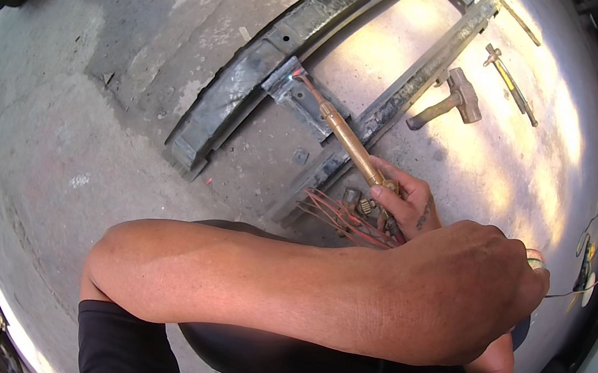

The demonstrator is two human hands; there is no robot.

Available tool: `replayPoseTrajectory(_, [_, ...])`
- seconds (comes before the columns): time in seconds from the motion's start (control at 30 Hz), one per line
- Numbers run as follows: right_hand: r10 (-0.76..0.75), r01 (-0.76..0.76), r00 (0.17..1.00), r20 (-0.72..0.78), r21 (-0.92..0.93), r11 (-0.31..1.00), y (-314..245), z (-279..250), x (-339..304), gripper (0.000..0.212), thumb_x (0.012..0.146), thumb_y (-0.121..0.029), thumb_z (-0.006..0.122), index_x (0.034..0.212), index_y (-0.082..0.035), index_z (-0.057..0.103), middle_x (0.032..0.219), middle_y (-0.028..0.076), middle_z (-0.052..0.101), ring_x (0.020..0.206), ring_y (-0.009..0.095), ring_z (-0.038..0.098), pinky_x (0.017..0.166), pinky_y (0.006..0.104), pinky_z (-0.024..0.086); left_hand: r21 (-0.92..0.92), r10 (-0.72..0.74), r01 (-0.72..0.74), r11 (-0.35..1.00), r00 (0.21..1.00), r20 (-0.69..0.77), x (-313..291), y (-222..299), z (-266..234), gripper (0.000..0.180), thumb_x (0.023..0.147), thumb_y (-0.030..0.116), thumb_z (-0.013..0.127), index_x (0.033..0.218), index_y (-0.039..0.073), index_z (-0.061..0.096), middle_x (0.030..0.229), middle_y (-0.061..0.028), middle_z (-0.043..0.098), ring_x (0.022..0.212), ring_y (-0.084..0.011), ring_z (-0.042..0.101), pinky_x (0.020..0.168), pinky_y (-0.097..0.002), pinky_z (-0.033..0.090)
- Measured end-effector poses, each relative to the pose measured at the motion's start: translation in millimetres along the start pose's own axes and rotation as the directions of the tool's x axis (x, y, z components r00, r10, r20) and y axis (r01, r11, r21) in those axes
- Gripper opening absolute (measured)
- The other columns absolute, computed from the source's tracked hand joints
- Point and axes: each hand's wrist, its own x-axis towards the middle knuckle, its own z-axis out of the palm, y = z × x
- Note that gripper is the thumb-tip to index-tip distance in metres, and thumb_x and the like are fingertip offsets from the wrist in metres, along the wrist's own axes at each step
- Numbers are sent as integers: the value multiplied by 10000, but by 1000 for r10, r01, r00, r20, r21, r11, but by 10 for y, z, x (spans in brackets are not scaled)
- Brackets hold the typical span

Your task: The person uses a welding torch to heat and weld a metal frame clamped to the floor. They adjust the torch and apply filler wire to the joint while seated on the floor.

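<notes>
Two hands work crossed: the right hand point(405, 203) grips the brass torch point(346, 141), tip aimed far-left at the steel frame point(245, 83), while the left hand point(480, 288) closes over something pale.

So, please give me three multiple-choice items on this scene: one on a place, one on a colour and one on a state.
1. Where does the hammer lie?
A) on the floor, right of the metal frame
B) inside the frame
C) on a bench

2. What colour is the tube of the torch?
A) blue
B) brass-gold
C) white

3. How is the right hand?
A) open and flat
B) out of view
C) shut on the torch

Answers:
1 A: the hammer rests on bare concrete beside the frame's right beam.
2 B: the tube shines brass-gold.
3 C: its fingers wrap around the torch's rear end.
</notes>
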Motion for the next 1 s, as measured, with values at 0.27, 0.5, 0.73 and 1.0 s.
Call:
replayPoseTrajectory(0.27, [26, -26, 1000, -7, 2, 1000, -45, 35, -26, 526, 972, -135, 623, 1462, 24, 514, 778, 4, 596, 604, 79, 595, 502, 244, 506, -25, 10, -10, 1000, 1000, -21, -7, -8, 15, 193, 704, 24, 682, 869, -74, 657, 789, -262, 685, 777, -409, 716, 735, -467, 571])
replayPoseTrajectory(0.5, [12, -12, 1000, -7, 13, 1000, -17, 25, -16, 531, 973, -134, 621, 1463, 35, 507, 789, 7, 599, 623, 73, 594, 504, 241, 506, 18, 10, -9, 1000, 999, -46, -13, -17, 58, 194, 706, 25, 687, 870, -74, 658, 794, -264, 685, 786, -408, 717, 743, -470, 570])
replayPoseTrajectory(0.73, [-8, 8, 1000, -25, 10, 1000, -9, 24, 11, 541, 974, -139, 625, 1468, 41, 498, 820, 30, 623, 586, 86, 612, 487, 243, 502, 7, 9, -8, 1000, 999, -47, -11, -21, 64, 201, 704, 28, 687, 878, -68, 660, 796, -263, 687, 793, -403, 719, 736, -467, 569])
replayPoseTrajectory(1.0, [-4, 4, 999, -45, 7, 1000, -36, 9, 41, 547, 973, -148, 630, 1476, 22, 498, 821, 35, 623, 550, 94, 615, 469, 246, 489, 1, -33, 33, 999, 998, -46, -11, 4, 41, 194, 698, 27, 677, 874, -55, 669, 795, -264, 689, 793, -410, 718, 734, -473, 570])
